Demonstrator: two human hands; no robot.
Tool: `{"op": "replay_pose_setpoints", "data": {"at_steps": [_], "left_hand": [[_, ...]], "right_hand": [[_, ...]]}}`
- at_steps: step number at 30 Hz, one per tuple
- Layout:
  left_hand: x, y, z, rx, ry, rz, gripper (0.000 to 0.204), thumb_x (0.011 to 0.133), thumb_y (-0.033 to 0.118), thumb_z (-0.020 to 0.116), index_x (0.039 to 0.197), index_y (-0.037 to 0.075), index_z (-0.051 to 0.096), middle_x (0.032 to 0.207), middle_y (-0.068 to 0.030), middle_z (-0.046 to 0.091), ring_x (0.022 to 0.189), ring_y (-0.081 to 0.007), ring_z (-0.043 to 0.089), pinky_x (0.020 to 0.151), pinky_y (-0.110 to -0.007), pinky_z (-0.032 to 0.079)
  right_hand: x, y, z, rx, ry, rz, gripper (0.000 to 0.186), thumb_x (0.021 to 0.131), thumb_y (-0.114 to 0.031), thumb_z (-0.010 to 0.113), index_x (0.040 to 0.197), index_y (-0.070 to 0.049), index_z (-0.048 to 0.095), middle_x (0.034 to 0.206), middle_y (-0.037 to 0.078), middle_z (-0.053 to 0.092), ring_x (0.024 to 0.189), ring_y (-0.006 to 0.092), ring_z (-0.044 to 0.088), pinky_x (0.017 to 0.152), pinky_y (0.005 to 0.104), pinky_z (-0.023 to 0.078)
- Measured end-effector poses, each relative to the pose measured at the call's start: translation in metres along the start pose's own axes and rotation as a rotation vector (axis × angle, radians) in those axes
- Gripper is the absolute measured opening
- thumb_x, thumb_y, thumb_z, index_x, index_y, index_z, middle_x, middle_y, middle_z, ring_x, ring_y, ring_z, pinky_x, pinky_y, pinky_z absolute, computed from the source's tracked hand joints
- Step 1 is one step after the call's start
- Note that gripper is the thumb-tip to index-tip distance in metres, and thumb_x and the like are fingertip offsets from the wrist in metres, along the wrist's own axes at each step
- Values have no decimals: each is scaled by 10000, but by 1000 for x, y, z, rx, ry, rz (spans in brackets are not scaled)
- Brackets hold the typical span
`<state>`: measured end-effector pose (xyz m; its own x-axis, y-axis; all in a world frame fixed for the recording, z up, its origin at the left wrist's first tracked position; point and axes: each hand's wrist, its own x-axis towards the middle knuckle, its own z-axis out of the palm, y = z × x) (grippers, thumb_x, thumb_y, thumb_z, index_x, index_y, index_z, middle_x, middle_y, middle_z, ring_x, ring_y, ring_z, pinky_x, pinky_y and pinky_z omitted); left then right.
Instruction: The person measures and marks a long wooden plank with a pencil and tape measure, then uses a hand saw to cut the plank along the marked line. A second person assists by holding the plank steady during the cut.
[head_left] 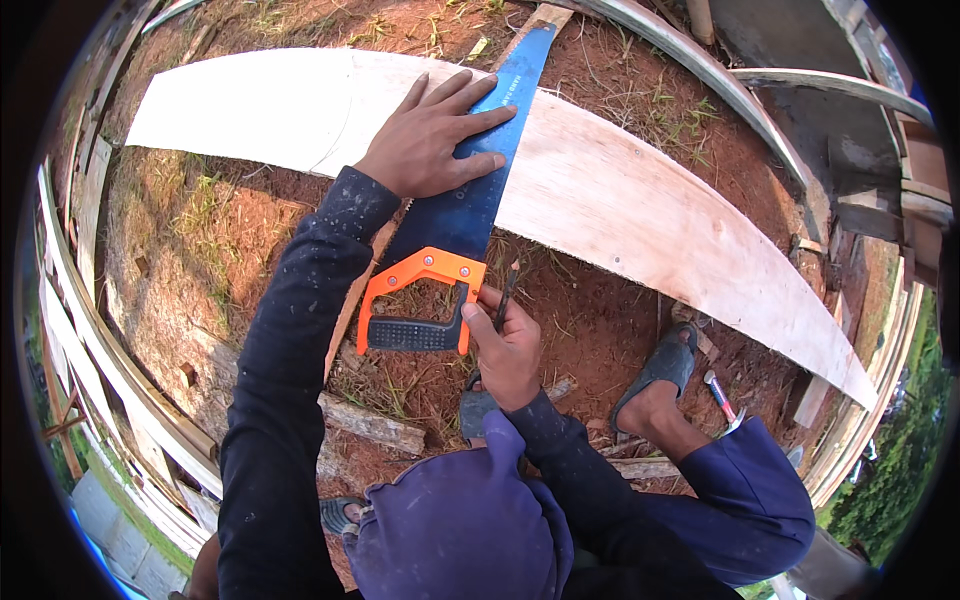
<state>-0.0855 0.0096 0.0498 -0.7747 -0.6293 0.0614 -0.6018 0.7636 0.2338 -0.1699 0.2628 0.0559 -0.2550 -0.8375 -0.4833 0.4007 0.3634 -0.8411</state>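
Observation:
A long curved pale plywood piece [660, 230] lies crosswise over the ground. A hand saw with a blue blade [460, 215] and orange-and-black handle [410, 263] lies across its middle, on a narrow timber strip [352, 310]. My left hand [430, 140] presses on the blade and plywood, fingers spread flat. My right hand [505, 345] grips a dark pencil [510, 285], upright beside the handle, with fingers touching the handle's right edge.
Curved timber strips [120, 360] line the left, and a curved beam [680, 60] arches at upper right. Sandaled feet [655, 370] stand beneath the plywood. A hammer [722, 400] lies at lower right. Short offcuts [375, 420] are on the red soil.

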Motion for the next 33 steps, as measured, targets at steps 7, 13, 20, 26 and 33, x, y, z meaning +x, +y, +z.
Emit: {"op": "replay_pose_setpoints", "data": {"at_steps": [7, 13, 20, 26, 33], "left_hand": [[0, 1, -3, -16, -6, 7, 602, 921, 551, 580, 1467, 309, 504, 1598, -79, 358, 1499, -296, 268, 1239, -543, 125], [0, 2, -4, -16, -14, 9, 603, 922, 546, 580, 1468, 303, 503, 1599, -81, 356, 1498, -296, 271, 1237, -543, 131], [0, 2, -3, -7, -11, 2, 601, 920, 552, 579, 1468, 318, 501, 1603, -70, 350, 1500, -289, 268, 1241, -542, 123], [0, 1, -2, -6, -14, -4, 601, 918, 550, 584, 1468, 323, 500, 1604, -67, 349, 1502, -286, 264, 1242, -542, 120], [1, 1, -3, -54, -21, 5, 604, 916, 539, 590, 1467, 307, 504, 1602, -81, 351, 1504, -299, 257, 1241, -539, 118]], "right_hand": [[0, 1, -2, 4, -8, 32, 341, 967, -135, 650, 1258, 41, 629, 1077, 46, 679, 941, 83, 611, 841, 262, 502], [0, 0, -4, 12, -18, 61, 331, 966, -144, 646, 1245, 32, 633, 1101, 61, 682, 966, 96, 628, 860, 276, 511], [1, -5, -4, 18, -41, 95, 335, 968, -146, 651, 1247, 37, 621, 1091, 58, 682, 963, 87, 633, 842, 260, 515], [1, -4, -3, 25, -38, 68, 336, 966, -149, 656, 1245, 37, 626, 1092, 59, 680, 964, 88, 629, 844, 263, 514], [-2, -7, -9, 59, 123, -140, 278, 1031, -131, 510, 1256, 31, 532, 1088, 102, 627, 785, 91, 610, 648, 232, 481]]}}
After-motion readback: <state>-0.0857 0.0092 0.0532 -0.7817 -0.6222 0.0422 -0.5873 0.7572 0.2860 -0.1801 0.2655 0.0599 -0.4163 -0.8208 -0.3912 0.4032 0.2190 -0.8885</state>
